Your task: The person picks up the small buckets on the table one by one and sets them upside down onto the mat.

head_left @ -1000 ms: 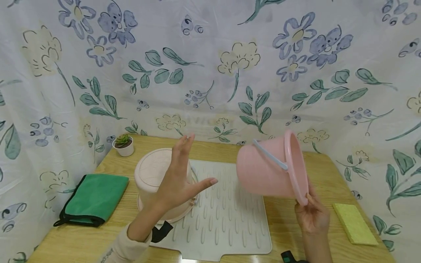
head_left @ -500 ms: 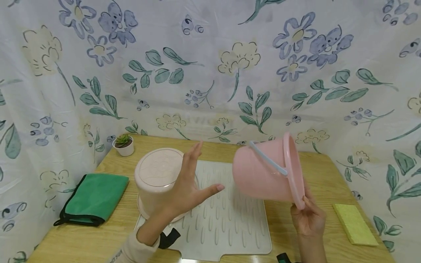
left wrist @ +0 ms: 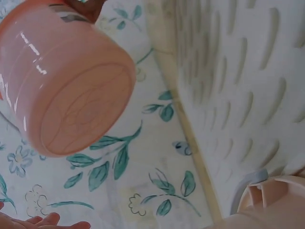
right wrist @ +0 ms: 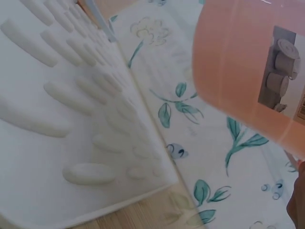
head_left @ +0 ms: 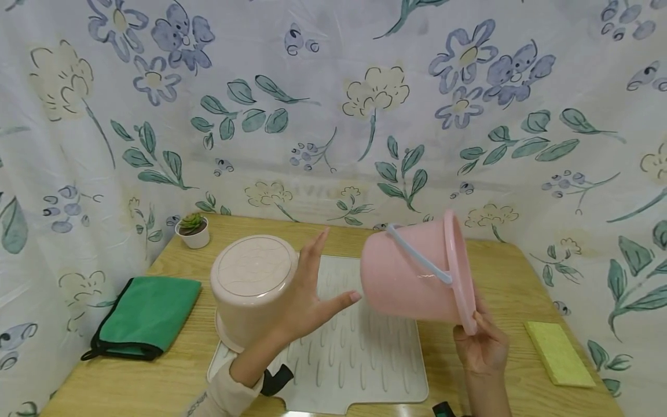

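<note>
Right of centre in the frame, the pink bucket is held tilted by the right hand, its rim pinched, presumably for purchase. Nothing is held by the left hand, fingers spread. Centre left, the upturned beige bucket is likely steadied by its broad rim.

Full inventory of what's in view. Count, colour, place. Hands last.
Table: 1, wood-tone, under everything
Backdrop: 1, white floral, behind table
Ridged tray: 1, off-white, mid-table
Upturned bucket: 1, cream, tray's left
Tilted bucket: 1, pink, blue handle, raised, right of centre
Folded cloth: 1, green, black-edged, left
Potted succulent: 1, green, white pot, back left
Pad: 1, yellow, right
Sleeve: 1, cream, left forearm
Left hand: 1, bare, between buckets
Right hand: 1, bare, gripping pink rim
</note>
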`<state>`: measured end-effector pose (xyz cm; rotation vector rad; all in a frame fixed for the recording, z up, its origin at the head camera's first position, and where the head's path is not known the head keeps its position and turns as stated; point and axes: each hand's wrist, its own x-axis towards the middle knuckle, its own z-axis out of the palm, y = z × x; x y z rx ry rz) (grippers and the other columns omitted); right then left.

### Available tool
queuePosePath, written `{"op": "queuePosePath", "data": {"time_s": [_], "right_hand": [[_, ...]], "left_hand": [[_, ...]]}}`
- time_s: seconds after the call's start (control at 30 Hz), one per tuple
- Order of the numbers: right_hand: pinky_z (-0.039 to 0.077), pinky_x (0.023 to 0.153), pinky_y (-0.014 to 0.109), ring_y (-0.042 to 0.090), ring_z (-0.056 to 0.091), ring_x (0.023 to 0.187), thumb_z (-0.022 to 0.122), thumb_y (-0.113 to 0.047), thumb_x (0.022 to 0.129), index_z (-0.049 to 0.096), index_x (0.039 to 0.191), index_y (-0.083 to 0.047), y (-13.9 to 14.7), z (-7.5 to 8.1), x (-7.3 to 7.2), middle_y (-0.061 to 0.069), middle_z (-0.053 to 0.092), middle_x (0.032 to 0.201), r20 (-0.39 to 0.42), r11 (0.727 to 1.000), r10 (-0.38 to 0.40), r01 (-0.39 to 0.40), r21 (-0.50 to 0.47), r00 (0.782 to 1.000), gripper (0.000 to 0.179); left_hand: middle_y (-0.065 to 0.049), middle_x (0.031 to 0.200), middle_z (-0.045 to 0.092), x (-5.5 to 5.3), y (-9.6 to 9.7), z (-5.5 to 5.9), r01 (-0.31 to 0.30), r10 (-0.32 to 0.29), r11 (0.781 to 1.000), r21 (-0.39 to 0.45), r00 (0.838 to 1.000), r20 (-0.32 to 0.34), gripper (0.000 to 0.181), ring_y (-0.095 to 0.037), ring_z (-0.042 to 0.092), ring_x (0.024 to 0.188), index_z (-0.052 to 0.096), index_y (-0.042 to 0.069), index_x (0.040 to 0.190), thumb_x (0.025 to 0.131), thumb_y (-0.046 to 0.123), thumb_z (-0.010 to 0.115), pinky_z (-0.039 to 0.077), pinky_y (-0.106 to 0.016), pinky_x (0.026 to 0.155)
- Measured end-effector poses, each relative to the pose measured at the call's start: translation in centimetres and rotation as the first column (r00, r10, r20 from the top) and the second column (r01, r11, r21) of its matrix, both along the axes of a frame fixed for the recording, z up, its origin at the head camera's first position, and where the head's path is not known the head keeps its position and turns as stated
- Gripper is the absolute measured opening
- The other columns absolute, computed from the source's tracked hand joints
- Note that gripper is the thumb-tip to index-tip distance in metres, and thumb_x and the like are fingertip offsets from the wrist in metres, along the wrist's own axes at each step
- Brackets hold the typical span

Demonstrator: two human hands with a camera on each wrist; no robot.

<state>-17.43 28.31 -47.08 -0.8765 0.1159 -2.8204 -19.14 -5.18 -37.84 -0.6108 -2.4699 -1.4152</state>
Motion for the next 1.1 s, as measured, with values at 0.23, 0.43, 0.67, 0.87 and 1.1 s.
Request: {"op": "queuePosePath", "data": {"time_s": [0.23,0.43,0.67,0.87,1.1], "right_hand": [[0.057,0.082,0.040,0.036,0.065,0.106,0.020,0.008,0.100,0.024,0.155,0.004,-0.5,0.1,0.0,0.029,0.052,0.137,-0.017,1.000,-0.002,0.003,0.006,1.000,0.056],[0.058,0.084,0.040,0.037,0.064,0.108,0.020,0.008,0.099,0.024,0.154,0.005,-0.8,0.0,0.0,0.030,0.051,0.137,-0.026,1.000,0.012,-0.013,-0.011,1.000,0.055],[0.057,0.084,0.038,0.035,0.065,0.103,0.024,0.010,0.099,0.025,0.153,0.006,-1.3,-0.1,0.1,0.029,0.051,0.137,-0.030,0.999,0.036,-0.037,-0.031,0.999,0.055],[0.056,0.083,0.038,0.035,0.064,0.102,0.027,0.011,0.098,0.024,0.154,0.007,-1.6,-0.2,0.5,0.030,0.047,0.141,-0.029,0.997,0.039,-0.041,-0.058,0.999,0.056],[0.056,0.086,0.040,0.036,0.064,0.099,0.028,0.011,0.098,0.031,0.150,0.010,-2.0,-0.5,0.9,0.032,0.053,0.132,-0.036,0.998,0.013,-0.015,-0.056,0.999,0.052]], "left_hand": [[0.002,0.162,0.020,-0.6,0.8,-0.9,-0.020,0.021,1.000,0.020,1.000,-0.008,0.104,-0.029,0.031,0.146,0.008,0.043,0.158,0.080,0.059,0.074,0.035,-0.067,0.105],[0.002,0.161,0.021,-0.7,1.2,-1.4,0.022,-0.027,0.993,0.113,0.999,0.045,0.099,-0.027,0.031,0.145,0.010,0.045,0.157,0.082,0.051,0.075,0.032,-0.069,0.105],[-0.002,0.161,0.022,-0.8,1.5,-1.9,0.065,-0.079,0.979,0.195,0.995,0.064,0.098,-0.029,0.028,0.146,0.012,0.044,0.157,0.083,0.044,0.077,0.030,-0.067,0.109],[-0.001,0.160,0.023,-0.9,1.7,-2.2,0.071,-0.091,0.975,0.209,0.992,0.091,0.098,-0.028,0.029,0.146,0.012,0.045,0.156,0.083,0.044,0.076,0.033,-0.063,0.108],[0.002,0.158,0.025,-1.1,1.8,-2.7,0.058,-0.080,0.975,0.213,0.992,0.097,0.097,-0.028,0.032,0.145,0.013,0.048,0.155,0.082,0.042,0.077,0.036,-0.059,0.105]]}}
